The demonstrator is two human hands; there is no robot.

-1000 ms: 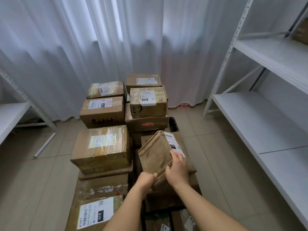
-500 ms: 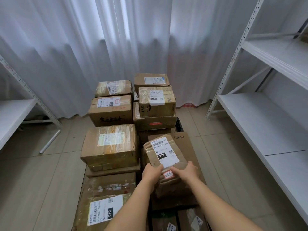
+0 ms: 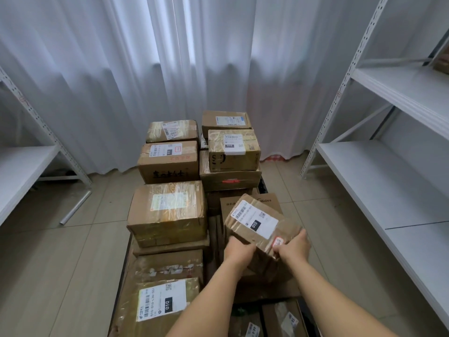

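Seemingly early in the sorting, the head view shows one small taped parcel [image 3: 261, 229] lifted just above the Midea box [image 3: 267, 201], label up and tilted. The left hand [image 3: 239, 251] and right hand [image 3: 295, 249] each clasp a near corner of it. I judge it picked but not yet placed on the shelf [image 3: 388, 181], and the stack of boxes [image 3: 167, 210] is still waiting.

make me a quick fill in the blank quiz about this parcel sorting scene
1. The left hand and right hand grip a small brown cardboard parcel whose white label's black patch reads ____.
2. The flat brown carton just beyond it is printed ____.
3. The pleated fabric curtain at the back is ____ in colour.
Missing words: 010; Midea; white.
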